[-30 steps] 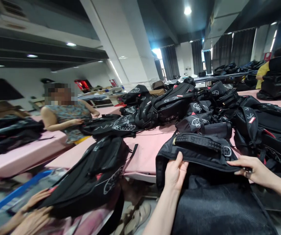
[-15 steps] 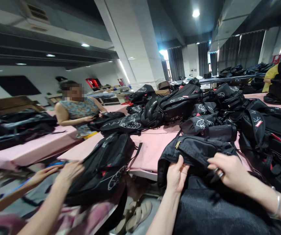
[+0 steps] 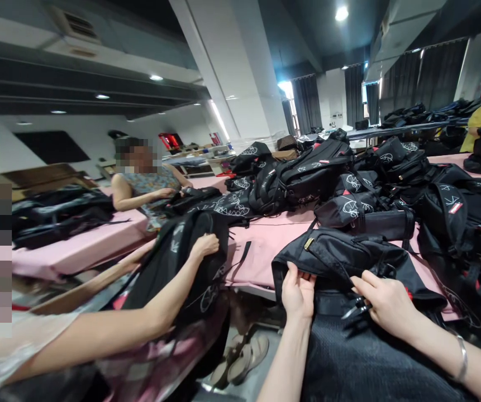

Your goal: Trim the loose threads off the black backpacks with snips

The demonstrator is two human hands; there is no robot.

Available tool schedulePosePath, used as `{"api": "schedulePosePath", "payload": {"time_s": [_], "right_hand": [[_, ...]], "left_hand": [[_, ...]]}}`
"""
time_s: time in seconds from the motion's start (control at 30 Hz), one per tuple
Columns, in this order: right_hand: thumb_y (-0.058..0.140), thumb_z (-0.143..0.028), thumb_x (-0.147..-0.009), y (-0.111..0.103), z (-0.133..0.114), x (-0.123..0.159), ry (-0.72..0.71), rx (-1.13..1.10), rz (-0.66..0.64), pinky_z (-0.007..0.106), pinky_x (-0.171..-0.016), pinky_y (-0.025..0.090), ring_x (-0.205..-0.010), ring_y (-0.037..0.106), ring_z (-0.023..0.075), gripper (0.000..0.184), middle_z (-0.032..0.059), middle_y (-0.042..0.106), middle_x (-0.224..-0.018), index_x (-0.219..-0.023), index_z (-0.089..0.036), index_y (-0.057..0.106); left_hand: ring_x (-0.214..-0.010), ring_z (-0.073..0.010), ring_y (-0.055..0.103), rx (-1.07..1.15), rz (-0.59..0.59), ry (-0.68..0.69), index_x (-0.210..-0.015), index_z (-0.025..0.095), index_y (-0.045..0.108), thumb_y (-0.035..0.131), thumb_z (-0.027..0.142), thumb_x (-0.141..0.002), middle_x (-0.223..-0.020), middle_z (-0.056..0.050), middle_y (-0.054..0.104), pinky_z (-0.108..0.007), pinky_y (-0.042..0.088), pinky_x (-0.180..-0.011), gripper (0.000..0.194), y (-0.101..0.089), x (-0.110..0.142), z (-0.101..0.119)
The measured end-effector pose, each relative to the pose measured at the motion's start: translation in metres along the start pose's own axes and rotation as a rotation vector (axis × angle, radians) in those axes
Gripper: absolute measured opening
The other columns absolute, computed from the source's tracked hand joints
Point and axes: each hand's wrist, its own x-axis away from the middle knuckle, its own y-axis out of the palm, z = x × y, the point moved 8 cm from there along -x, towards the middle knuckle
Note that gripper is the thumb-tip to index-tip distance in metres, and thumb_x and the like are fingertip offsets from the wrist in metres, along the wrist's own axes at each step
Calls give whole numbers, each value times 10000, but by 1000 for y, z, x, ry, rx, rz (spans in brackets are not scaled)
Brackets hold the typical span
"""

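Observation:
My left hand (image 3: 298,289) grips the edge of a black bag (image 3: 336,251), thumb on top and fingers curled under the fabric. The bag lies partly open on the table's front edge, with a gold-coloured metal tag on it. My right hand (image 3: 386,301) is closed around small thread snips (image 3: 356,308), whose metal blades point down and left. Its thumb and forefinger pinch close to the bag's fabric; whether they hold a thread I cannot make out. Dark textured fabric (image 3: 361,357) hangs below both hands, towards me.
A co-worker on my left handles a black backpack (image 3: 181,262) close beside my bag. Black bags with white line drawings (image 3: 315,173) are heaped across the pink-covered table (image 3: 261,251). Another person stands beyond it, at the left. Sandals (image 3: 248,360) lie on the floor under the table.
My right hand has turned slightly, so the snips' blades show more clearly. My left hand keeps its hold. The neighbouring co-worker's arm has reached forward onto the upper part of their backpack.

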Motion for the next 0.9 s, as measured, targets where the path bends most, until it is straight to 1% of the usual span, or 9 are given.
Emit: {"api": "schedulePosePath", "payload": {"time_s": [0.1, 0.23, 0.33, 0.5, 0.57, 0.67, 0.77, 0.83, 0.9], "right_hand": [[379, -162, -882, 3, 4, 3, 27, 6, 14, 232, -477, 326, -537, 577, 110, 256, 45, 616, -814, -1022, -163, 593], [379, -175, -885, 5, 6, 5, 48, 6, 16, 228, -473, 320, -533, 576, 109, 256, 42, 614, -807, -1022, -168, 595], [369, -189, -897, 6, 10, 6, 64, -33, 14, 217, -478, 335, -558, 585, 114, 258, 45, 611, -803, -1019, -170, 595], [361, -224, -909, 1, 30, 8, 110, -196, 42, 210, -559, 418, -676, 605, 135, 257, 56, 608, -836, -999, -182, 597], [379, -210, -895, -8, 45, 7, 176, -266, 112, 231, -631, 452, -750, 602, 149, 239, 61, 599, -885, -1019, -193, 583], [449, -230, -855, -34, 65, 6, 321, -317, 320, 306, -756, 463, -914, 560, 202, 226, 87, 554, -996, -1061, -201, 539], [501, -261, -823, -56, 61, 4, 378, -379, 473, 319, -727, 465, -882, 544, 211, 152, 93, 536, -965, -959, -198, 528], [502, -256, -822, -54, 44, -5, 368, -493, 352, 275, -631, 460, -732, 550, 169, 59, 52, 548, -836, -852, -205, 500], [529, -272, -809, -39, 23, -15, 370, -599, 115, 245, -560, 442, -613, 532, 137, 99, 0, 546, -732, -837, -212, 456]], "left_hand": [[-639, -106, 609, 13, -11, -69, -728, 165, 628, 613, 307, -768, -681, -2, 653, -246, 486, -630, 149, -1, -2, -5], [-656, -104, 608, 12, -18, -59, -741, 162, 633, 631, 296, -752, -702, -1, 655, -250, 489, -651, 134, 0, 1, -4], [-672, -106, 606, -30, -34, -10, -743, 148, 622, 680, 318, -701, -731, -6, 653, -250, 492, -648, 185, 4, 5, 0], [-540, -46, 531, -167, 4, 124, -659, 134, 575, 774, 274, -572, -628, 53, 572, -180, 461, -563, 259, 6, 8, 9], [-535, -37, 522, -169, 3, 120, -617, 124, 562, 794, 256, -529, -601, 57, 551, -163, 449, -563, 281, 8, 9, 8], [-528, -43, 524, -171, -11, 92, -591, 117, 565, 807, 258, -497, -567, 47, 550, -160, 437, -554, 295, 12, 13, 3], [-523, -49, 526, -178, -21, 73, -584, 111, 580, 812, 290, -482, -540, 33, 562, -154, 421, -540, 310, 16, 19, -1], [-514, -49, 520, -185, -21, 70, -575, 109, 583, 816, 306, -469, -527, 28, 565, -153, 409, -530, 323, 18, 22, -3], [-506, -49, 513, -191, -21, 71, -563, 109, 582, 820, 316, -457, -524, 28, 565, -161, 405, -530, 332, 20, 24, -3]]}}
